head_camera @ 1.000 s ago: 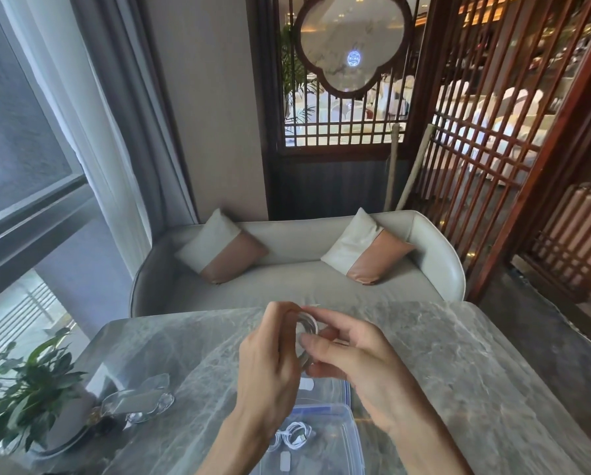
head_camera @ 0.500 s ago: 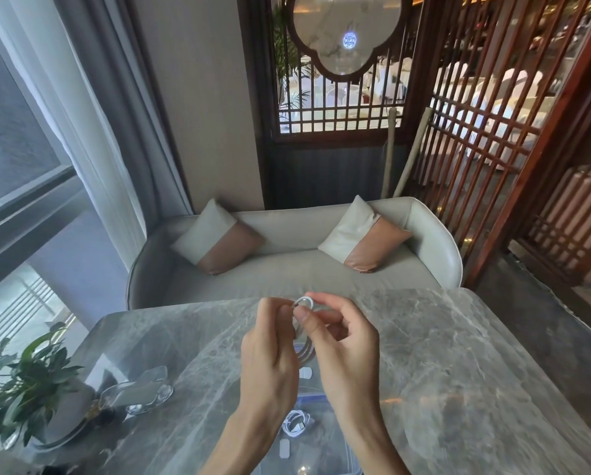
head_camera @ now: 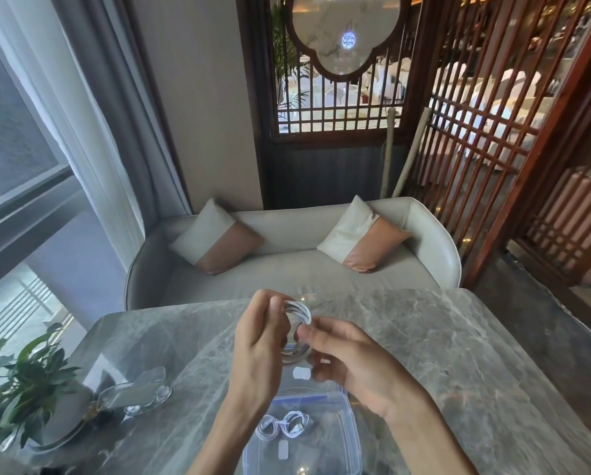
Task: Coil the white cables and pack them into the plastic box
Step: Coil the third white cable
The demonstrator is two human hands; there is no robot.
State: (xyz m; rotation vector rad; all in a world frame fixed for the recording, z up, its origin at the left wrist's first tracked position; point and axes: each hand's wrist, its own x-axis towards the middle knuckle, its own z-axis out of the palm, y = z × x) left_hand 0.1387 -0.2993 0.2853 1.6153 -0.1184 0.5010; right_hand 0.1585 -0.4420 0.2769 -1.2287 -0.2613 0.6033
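— Where is the cable?
— A coiled white cable (head_camera: 300, 312) is held up above the grey marble counter (head_camera: 475, 354), between both hands, just beyond the plastic box (head_camera: 355, 440).
— How do the hands hold it?
— The left hand (head_camera: 259, 349) pinches the top of the coil with curled fingers. The right hand (head_camera: 355, 368) grips its right side, thumb on the loops; its lower fingers seem to touch the coil's bottom, though that part is blurred.
— And the box?
— Lidless, at the counter's near edge, with a second coiled cable (head_camera: 281, 427) lying inside.
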